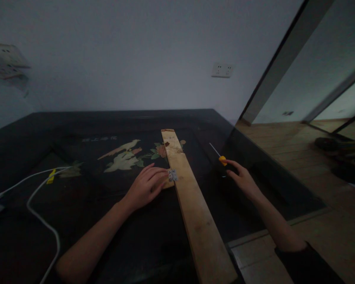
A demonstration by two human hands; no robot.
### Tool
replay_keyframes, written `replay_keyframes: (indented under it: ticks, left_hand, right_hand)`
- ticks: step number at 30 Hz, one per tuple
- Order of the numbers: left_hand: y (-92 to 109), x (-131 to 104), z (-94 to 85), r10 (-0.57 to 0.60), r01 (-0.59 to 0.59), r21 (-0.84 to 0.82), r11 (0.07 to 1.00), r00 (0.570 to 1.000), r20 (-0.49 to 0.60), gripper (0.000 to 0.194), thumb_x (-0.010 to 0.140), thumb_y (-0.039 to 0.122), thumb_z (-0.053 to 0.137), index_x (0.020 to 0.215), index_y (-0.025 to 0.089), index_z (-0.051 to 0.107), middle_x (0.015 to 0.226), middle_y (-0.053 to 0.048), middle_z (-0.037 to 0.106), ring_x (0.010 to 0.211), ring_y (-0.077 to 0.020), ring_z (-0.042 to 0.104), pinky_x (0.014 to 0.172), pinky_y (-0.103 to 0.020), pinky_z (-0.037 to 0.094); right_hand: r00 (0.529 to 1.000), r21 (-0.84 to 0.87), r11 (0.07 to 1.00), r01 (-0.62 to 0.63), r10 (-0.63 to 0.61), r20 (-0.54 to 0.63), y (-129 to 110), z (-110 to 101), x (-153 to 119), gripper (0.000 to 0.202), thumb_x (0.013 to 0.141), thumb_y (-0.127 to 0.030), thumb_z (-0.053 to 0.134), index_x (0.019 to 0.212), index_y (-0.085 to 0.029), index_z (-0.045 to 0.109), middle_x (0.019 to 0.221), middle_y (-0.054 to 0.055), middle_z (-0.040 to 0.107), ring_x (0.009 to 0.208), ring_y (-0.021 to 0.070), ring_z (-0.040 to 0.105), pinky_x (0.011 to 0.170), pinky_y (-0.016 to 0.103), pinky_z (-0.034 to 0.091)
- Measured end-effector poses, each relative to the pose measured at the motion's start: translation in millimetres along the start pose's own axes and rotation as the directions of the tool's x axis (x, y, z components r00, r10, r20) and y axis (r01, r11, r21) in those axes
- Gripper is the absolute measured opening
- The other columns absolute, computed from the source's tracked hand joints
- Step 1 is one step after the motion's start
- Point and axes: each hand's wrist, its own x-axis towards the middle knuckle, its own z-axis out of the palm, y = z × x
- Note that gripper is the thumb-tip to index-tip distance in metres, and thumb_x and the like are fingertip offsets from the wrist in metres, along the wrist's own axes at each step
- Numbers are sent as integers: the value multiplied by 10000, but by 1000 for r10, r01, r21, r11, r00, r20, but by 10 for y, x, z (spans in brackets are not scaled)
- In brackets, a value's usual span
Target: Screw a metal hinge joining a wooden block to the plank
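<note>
A long wooden board [195, 197] lies lengthwise on the dark tabletop. A small metal hinge [172, 175] sits across its left edge, bridging to a small wooden piece [168, 184] beside the board. My left hand [144, 187] holds this piece, fingers over its top and thumb at the near side; much of the piece is hidden under them. To the right of the board, my right hand [241, 179] grips a screwdriver [223, 159] by its yellow handle. The shaft points up and left, away from the hinge. Whether screws are in the hinge I cannot tell.
The dark glossy table [130, 122] bears a bird-and-flower picture [121, 161]. White cables [44, 221] with a yellow tag [51, 176] run along its left side. A wall socket [222, 70] is behind, and wooden floor [272, 146] lies to the right.
</note>
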Motion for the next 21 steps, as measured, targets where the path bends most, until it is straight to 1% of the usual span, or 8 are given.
replay_keyframes:
  ticks: [2, 5, 7, 10, 15, 21]
  left_hand:
    - [3, -3, 19, 10, -10, -1, 1000, 1000, -3, 371, 869, 135, 507, 1235, 196, 502, 1188, -92, 619, 1122, -206, 563, 1063, -508, 370]
    - [20, -4, 35, 21, -21, -8, 1000, 1000, -8, 371, 872, 133, 501, 1235, 209, 500, 1179, -87, 625, 1116, -209, 568, 1055, -515, 383]
    - [37, 0, 33, 28, -28, -12, 1000, 1000, -6, 364, 871, 131, 498, 1226, 211, 509, 1174, -86, 630, 1110, -208, 573, 1053, -509, 391]
    - [63, 12, 23, 34, -34, -20, 999, 999, -7, 345, 868, 124, 493, 1201, 206, 531, 1160, -83, 641, 1103, -203, 579, 1052, -491, 400]
    - [75, 16, 29, 36, -35, -24, 999, 999, 4, 328, 870, 114, 493, 1185, 191, 539, 1153, -84, 643, 1102, -198, 577, 1053, -483, 401]
    - [86, 25, 29, 30, -29, -23, 999, 1000, 9, 324, 872, 112, 496, 1184, 190, 537, 1152, -85, 643, 1095, -201, 579, 1047, -489, 403]
  right_hand:
    - [999, -102, 994, 37, -40, -26, 95, -11, 0, 399, 716, -256, 577, 1111, -235, 628, 1201, 66, 612, 1169, 242, 531, 1072, 465, 345]
    - [996, -227, 971, 79, -88, -31, 201, -10, -17, 407, 723, -228, 545, 1122, -237, 622, 1178, 83, 595, 1126, 246, 548, 1039, 457, 383]
    - [993, -296, 950, 99, -112, -26, 244, -2, -24, 423, 732, -216, 525, 1145, -237, 612, 1184, 94, 571, 1111, 251, 551, 1020, 456, 404]
    - [990, -377, 918, 122, -140, -20, 289, 9, -26, 439, 758, -213, 490, 1185, -226, 592, 1202, 108, 539, 1120, 255, 540, 1029, 457, 398]
    - [986, -456, 878, 146, -166, -2, 358, 14, -23, 452, 784, -215, 456, 1223, -209, 566, 1219, 117, 512, 1151, 260, 518, 1051, 447, 383]
    - [983, -500, 849, 169, -180, 27, 392, 9, -21, 465, 795, -211, 443, 1248, -191, 547, 1233, 128, 503, 1167, 263, 506, 1056, 441, 385]
